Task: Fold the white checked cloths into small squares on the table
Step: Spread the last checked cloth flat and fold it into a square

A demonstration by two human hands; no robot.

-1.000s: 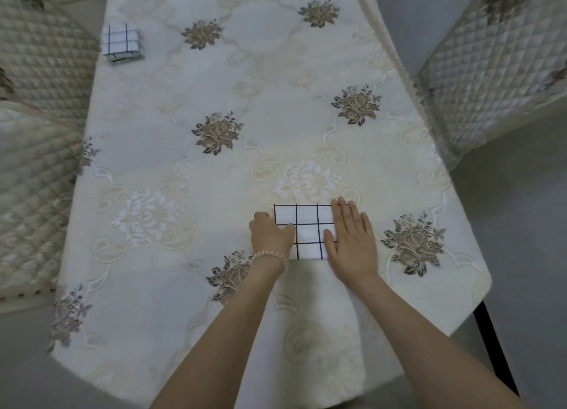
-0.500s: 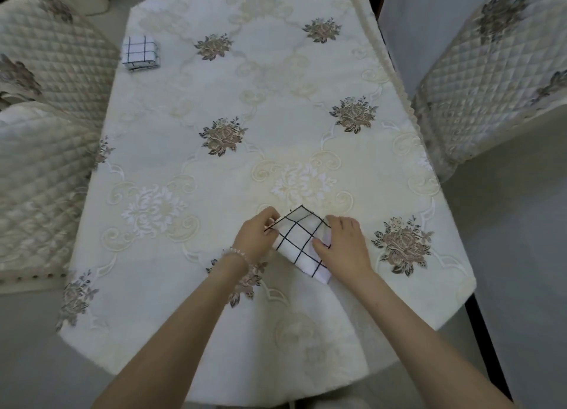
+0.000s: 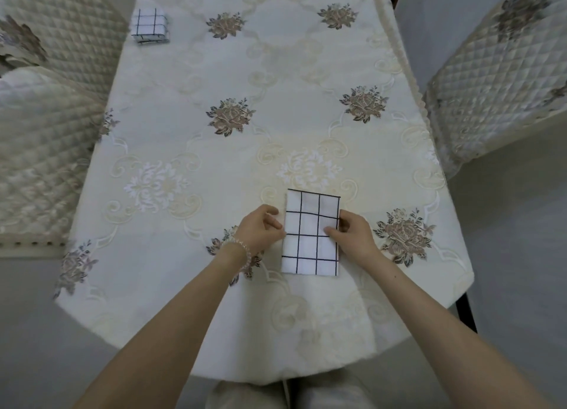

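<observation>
Head view: a table covered in a cream flowered tablecloth fills most of the frame. A white checked cloth, folded into an upright rectangle, lies flat on the table toward 5 o'clock from the table's middle, close to the near edge. The left hand sits at the cloth's 9 o'clock edge, its curled fingers pinching that edge about halfway along. A bead bracelet circles the left wrist. The right hand is at the cloth's 3 o'clock edge, thumb lying on top of the cloth and the other fingers curled around the edge, grasping it. Both forearms reach in from 6 o'clock.

A second checked cloth, already folded into a small thick square, rests at about 11 o'clock on the table, near the far left edge and well apart from the hands. A printed brown flower on the tablecloth lies just beside the right hand at 3 o'clock. Quilted chair covers stand along the table at 9 o'clock, and another quilted chair stands at 2 o'clock.
</observation>
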